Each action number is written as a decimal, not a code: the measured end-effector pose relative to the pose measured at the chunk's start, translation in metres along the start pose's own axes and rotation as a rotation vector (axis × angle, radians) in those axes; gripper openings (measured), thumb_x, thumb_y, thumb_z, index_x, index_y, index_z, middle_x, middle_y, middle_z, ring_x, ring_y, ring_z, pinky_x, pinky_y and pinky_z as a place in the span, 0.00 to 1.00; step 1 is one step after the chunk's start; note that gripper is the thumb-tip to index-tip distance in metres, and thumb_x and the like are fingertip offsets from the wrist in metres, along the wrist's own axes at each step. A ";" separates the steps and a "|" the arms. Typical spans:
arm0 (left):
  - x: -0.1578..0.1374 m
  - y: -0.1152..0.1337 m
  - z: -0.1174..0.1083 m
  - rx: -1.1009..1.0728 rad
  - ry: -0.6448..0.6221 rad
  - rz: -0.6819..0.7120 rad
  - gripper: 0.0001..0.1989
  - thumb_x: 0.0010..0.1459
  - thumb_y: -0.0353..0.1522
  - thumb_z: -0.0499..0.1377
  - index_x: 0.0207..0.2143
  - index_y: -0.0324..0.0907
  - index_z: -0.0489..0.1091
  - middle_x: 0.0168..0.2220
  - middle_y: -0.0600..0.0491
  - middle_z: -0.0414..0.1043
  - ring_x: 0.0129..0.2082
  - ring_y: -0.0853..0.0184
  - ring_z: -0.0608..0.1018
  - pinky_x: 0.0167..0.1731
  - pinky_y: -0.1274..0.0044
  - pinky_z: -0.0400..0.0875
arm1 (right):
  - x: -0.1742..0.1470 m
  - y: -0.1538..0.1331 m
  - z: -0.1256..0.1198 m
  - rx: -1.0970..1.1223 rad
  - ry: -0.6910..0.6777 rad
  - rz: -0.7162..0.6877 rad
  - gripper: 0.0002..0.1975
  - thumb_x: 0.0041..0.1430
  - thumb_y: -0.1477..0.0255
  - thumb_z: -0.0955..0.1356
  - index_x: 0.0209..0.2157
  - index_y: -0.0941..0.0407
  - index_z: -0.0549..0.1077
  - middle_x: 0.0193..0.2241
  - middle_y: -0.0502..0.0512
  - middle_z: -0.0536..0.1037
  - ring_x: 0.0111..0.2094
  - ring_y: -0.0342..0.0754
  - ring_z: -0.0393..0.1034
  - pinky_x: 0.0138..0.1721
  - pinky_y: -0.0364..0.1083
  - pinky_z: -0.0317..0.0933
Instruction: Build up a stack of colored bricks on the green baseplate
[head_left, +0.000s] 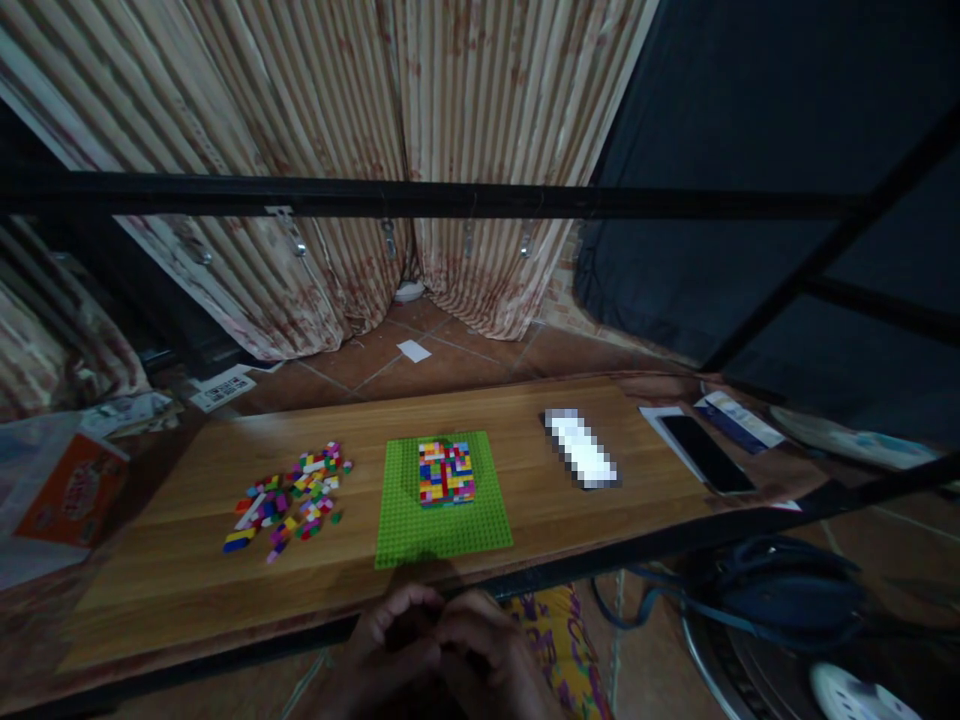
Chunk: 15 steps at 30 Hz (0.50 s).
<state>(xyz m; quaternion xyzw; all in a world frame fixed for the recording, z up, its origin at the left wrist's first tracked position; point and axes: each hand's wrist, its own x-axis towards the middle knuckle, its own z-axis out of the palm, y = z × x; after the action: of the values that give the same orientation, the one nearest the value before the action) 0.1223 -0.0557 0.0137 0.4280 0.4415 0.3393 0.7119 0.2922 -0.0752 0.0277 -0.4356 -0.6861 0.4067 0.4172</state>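
A green baseplate lies on the wooden table, with a small multicoloured brick build standing on its far half. A scatter of several loose coloured bricks lies to its left. My left hand and my right hand are together below the table's front edge, fingers curled and touching each other. Both are dark and partly hidden, so I cannot make out whether they hold anything.
A black phone and a blurred white object lie at the table's right. An orange box sits at the left. Black frame bars cross above. A dark bag lies on the floor to the right, curtains behind.
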 end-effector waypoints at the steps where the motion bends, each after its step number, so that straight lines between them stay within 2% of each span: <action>1: 0.000 0.000 0.000 0.029 0.012 0.000 0.23 0.42 0.45 0.68 0.37 0.41 0.72 0.24 0.57 0.69 0.25 0.71 0.69 0.26 0.81 0.61 | 0.000 -0.002 -0.001 0.006 -0.001 0.016 0.08 0.54 0.79 0.67 0.33 0.52 0.76 0.32 0.51 0.74 0.35 0.44 0.70 0.36 0.41 0.64; 5: 0.002 -0.001 0.000 0.149 0.077 -0.004 0.22 0.44 0.45 0.66 0.38 0.41 0.73 0.25 0.56 0.70 0.26 0.70 0.70 0.27 0.80 0.62 | 0.002 -0.006 -0.004 0.024 -0.020 0.048 0.09 0.55 0.79 0.66 0.33 0.52 0.76 0.32 0.51 0.75 0.36 0.44 0.70 0.36 0.41 0.64; 8: 0.004 -0.003 0.000 0.159 0.107 0.027 0.20 0.47 0.45 0.65 0.38 0.41 0.73 0.28 0.53 0.72 0.29 0.68 0.72 0.30 0.79 0.65 | 0.004 -0.004 -0.006 0.012 -0.017 0.056 0.09 0.56 0.79 0.66 0.33 0.53 0.76 0.32 0.51 0.74 0.37 0.44 0.70 0.37 0.42 0.64; 15: 0.010 -0.006 -0.002 0.070 0.058 -0.005 0.20 0.46 0.44 0.66 0.39 0.42 0.73 0.31 0.52 0.75 0.32 0.65 0.75 0.34 0.76 0.69 | 0.004 0.005 -0.005 -0.010 -0.006 0.073 0.11 0.54 0.82 0.65 0.35 0.53 0.75 0.34 0.52 0.75 0.39 0.45 0.71 0.39 0.43 0.64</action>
<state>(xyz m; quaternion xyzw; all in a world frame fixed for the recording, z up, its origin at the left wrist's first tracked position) 0.1249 -0.0485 0.0046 0.4417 0.4745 0.3341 0.6842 0.2970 -0.0688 0.0260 -0.4614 -0.6728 0.4196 0.3979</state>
